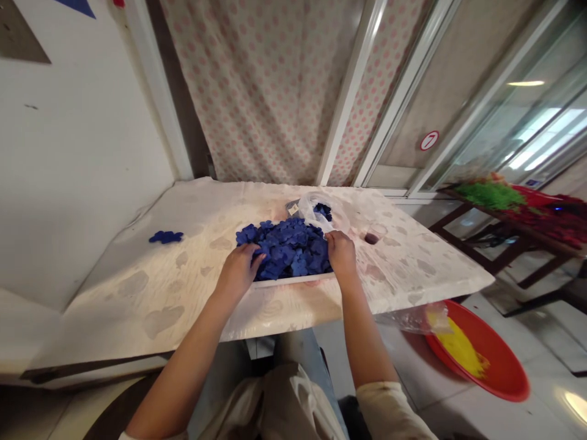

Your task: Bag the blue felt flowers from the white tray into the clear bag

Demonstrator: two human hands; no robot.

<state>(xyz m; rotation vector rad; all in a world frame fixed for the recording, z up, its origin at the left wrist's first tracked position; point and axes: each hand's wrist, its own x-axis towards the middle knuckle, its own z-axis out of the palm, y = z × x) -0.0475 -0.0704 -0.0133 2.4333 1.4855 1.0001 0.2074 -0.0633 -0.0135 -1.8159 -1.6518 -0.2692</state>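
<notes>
A white tray (pixel 293 281) on the table in front of me is heaped with dark blue flower-shaped cloth pieces (pixel 293 244). My left hand (pixel 241 266) is at the heap's left end, thumb and fingers closed around a blue piece at its side. At the right end, my right hand (pixel 342 249) has its fingertips pinched together against the heap. Whatever lies between those fingertips is hidden. Behind the heap lies a clear plastic bag (pixel 314 205) with some dark blue pieces inside. A small cup (pixel 372 236) with dark liquid stands right of my right hand.
Several blue pieces (pixel 166 236) lie apart on the left of the patterned tablecloth (pixel 160 287). On the floor at right is a red basin (pixel 509 373) holding yellow material (pixel 461 348). Another table (pixel 499 223) bears green and red material. A dotted curtain (pixel 270 91) hangs behind.
</notes>
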